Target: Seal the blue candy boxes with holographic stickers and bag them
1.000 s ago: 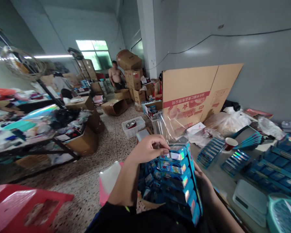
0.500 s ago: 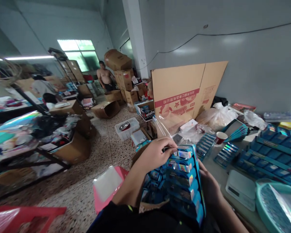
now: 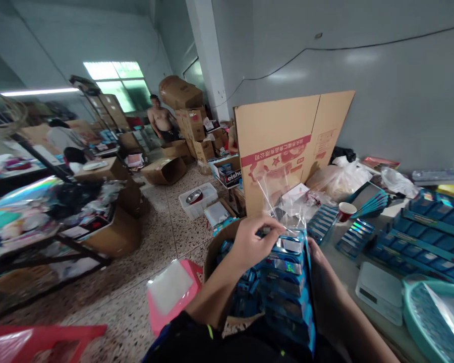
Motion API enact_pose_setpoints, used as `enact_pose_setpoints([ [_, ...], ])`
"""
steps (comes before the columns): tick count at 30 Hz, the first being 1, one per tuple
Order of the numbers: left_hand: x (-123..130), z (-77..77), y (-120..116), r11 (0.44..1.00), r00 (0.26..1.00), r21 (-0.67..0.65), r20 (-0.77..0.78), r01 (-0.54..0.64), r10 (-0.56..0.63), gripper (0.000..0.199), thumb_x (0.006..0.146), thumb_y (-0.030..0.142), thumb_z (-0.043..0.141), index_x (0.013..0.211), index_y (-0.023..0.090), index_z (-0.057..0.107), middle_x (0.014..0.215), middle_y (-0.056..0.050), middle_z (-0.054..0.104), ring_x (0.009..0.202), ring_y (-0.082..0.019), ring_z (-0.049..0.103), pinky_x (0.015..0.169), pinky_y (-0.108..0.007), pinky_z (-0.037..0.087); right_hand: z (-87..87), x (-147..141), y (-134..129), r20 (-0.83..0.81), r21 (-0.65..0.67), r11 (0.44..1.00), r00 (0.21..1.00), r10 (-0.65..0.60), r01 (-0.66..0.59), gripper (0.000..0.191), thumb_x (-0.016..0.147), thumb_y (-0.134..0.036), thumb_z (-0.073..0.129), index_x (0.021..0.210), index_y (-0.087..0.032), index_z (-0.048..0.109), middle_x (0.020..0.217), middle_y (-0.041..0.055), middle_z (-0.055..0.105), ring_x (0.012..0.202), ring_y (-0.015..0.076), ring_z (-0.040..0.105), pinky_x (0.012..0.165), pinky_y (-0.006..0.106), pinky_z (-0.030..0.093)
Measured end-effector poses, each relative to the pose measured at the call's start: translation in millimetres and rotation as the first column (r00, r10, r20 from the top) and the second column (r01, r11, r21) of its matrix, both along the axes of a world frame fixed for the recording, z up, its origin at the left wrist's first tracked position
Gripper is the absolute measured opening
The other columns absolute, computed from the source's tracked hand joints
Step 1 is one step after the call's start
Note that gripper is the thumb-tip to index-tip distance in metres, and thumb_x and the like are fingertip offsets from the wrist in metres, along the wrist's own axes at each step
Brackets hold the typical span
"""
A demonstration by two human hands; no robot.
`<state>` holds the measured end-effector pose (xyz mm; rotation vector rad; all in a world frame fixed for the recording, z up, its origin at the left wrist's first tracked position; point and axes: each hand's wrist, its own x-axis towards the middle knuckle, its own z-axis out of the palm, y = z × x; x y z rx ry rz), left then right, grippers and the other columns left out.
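Since the earlier frame, the left hand (image 3: 255,239) and the blue tiered pack (image 3: 289,287) have shifted slightly right in view, and the clear plastic film (image 3: 289,212) now stands wider above the pack's top end.

Left hand: thumb and index finger pinch the film at the pack's top edge; the other fingers are curled. Right hand (image 3: 320,257): set against the pack's right side; its finger state cannot be told, as the fingers are largely hidden.

The pack is upright in front of the torso, tilted, its transparent-windowed compartments facing left. Beside it is an open cardboard carton (image 3: 212,247) holding loose small blue packets (image 3: 245,300).

On the counter (image 3: 340,257) at right, a white digital scale (image 3: 380,290) lies near the front edge, just beside a teal basin (image 3: 410,307) at the near right. Toward the left end are 2 blue strip packs (image 3: 321,224), with a red-and-white paper cup (image 3: 347,210) near both. Blue display boxes (image 3: 427,237) stand in rows toward the right edge. A white plastic bag (image 3: 338,179) lies toward the rear edge, beside a large printed cardboard sheet (image 3: 283,126) standing upright.

On the floor (image 3: 161,222), a clear plastic tub (image 3: 208,204) holds 1 metal bowl (image 3: 194,196).
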<state>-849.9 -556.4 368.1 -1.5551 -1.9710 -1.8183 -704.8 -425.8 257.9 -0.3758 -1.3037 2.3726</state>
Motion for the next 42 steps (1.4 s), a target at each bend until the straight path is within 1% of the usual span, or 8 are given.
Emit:
enact_pose_setpoints([
  [4, -5, -4.4, -5, 0.999, 0.852, -0.04, -0.522, 0.022, -0.039, 0.021, 0.1, 0.016, 0.055, 0.115, 0.02, 0.07, 0.106, -0.008, 0.077, 0.099, -0.019, 0.073, 0.09, -0.032, 0.059, 2.8, -6, -6, 0.06, 0.077, 0.994, 0.994, -0.086, 0.082, 0.048, 0.084, -0.058, 0.077, 0.122, -0.029, 0.069, 0.135, 0.0022, 0.066, 0.134, 0.0313, 0.053, 0.112, 0.04, 0.043],
  [7, -13, -5.4, -14, 0.986, 0.726, -0.168, -0.679, -0.003, -0.113, 0.029, 0.103, 0.016, 0.051, 0.128, 0.021, 0.065, 0.119, -0.008, 0.075, 0.108, -0.019, 0.071, 0.097, -0.034, 0.058, -2.3, -9, -7, 0.113, 0.116, 0.982, 0.981, -0.161, 0.147, 0.047, 0.082, -0.06, 0.078, 0.116, -0.028, 0.072, 0.128, 0.0016, 0.07, 0.133, 0.0321, 0.053, 0.114, 0.041, 0.042],
  [15, -9, -8.2, 0, 0.958, 0.683, -0.209, -0.73, -0.197, -0.019, 0.023, 0.104, 0.021, 0.05, 0.118, 0.018, 0.068, 0.099, -0.008, 0.073, 0.093, -0.02, 0.07, 0.082, -0.032, 0.057, -7.1, -11, -4, 0.224, 0.15, 0.961, 0.939, -0.262, 0.233, 0.066, 0.073, -0.072, 0.08, 0.12, -0.026, 0.071, 0.127, 0.0043, 0.071, 0.126, 0.0338, 0.057, 0.111, 0.043, 0.045],
  [20, -11, -7.3, 16, 0.96, 0.688, -0.191, -0.726, -0.205, 0.003, 0.019, 0.103, 0.021, 0.05, 0.105, 0.017, 0.069, 0.094, -0.005, 0.07, 0.087, -0.017, 0.067, 0.078, -0.029, 0.054, -6.5, -14, -2, 0.239, 0.189, 0.956, 0.933, -0.268, 0.226, 0.072, 0.076, -0.074, 0.075, 0.126, -0.023, 0.069, 0.129, 0.0066, 0.07, 0.125, 0.0336, 0.059, 0.105, 0.042, 0.05],
  [29, -18, -7.1, 17, 0.984, 0.471, -0.119, -0.881, -0.133, -0.043, 0.011, 0.102, 0.016, 0.054, 0.107, 0.015, 0.064, 0.089, -0.002, 0.068, 0.086, -0.017, 0.063, 0.089, -0.033, 0.051, -5.5, -25, 0, 0.218, 0.257, 0.941, 0.936, -0.278, 0.22, 0.073, 0.074, -0.078, 0.073, 0.121, -0.022, 0.071, 0.129, 0.0085, 0.069, 0.124, 0.0346, 0.059, 0.108, 0.043, 0.047],
  [31, -19, -7.9, 14, 0.979, 0.512, -0.144, -0.857, -0.142, -0.052, 0.012, 0.103, 0.016, 0.051, 0.105, 0.015, 0.063, 0.088, -0.003, 0.067, 0.086, -0.018, 0.063, 0.087, -0.034, 0.051, -4.2, -30, -1, 0.197, 0.269, 0.944, 0.949, -0.247, 0.19, 0.07, 0.077, -0.077, 0.071, 0.121, -0.022, 0.07, 0.128, 0.0081, 0.07, 0.125, 0.0338, 0.058, 0.109, 0.042, 0.046],
  [36, -16, -10.3, 8, 0.975, 0.768, -0.148, -0.639, -0.165, 0.033, 0.014, 0.103, 0.018, 0.048, 0.098, 0.018, 0.06, 0.091, -0.005, 0.065, 0.088, -0.018, 0.061, 0.081, -0.032, 0.052, -0.1, -39, -4, 0.136, 0.307, 0.938, 0.968, -0.212, 0.162, 0.062, 0.083, -0.073, 0.068, 0.114, -0.02, 0.07, 0.118, 0.0078, 0.072, 0.114, 0.0312, 0.063, 0.101, 0.04, 0.05],
  [42, -22, -4.2, -9, 0.962, 0.905, -0.241, -0.426, -0.126, 0.012, 0.009, 0.099, 0.016, 0.059, 0.104, 0.021, 0.064, 0.102, -0.004, 0.063, 0.099, -0.017, 0.062, 0.091, -0.032, 0.052, 5.0, -39, -11, 0.108, 0.191, 0.964, 0.972, -0.207, 0.184, 0.055, 0.083, -0.067, 0.073, 0.112, -0.021, 0.066, 0.102, 0.0065, 0.074, 0.09, 0.027, 0.068, 0.077, 0.035, 0.056],
])
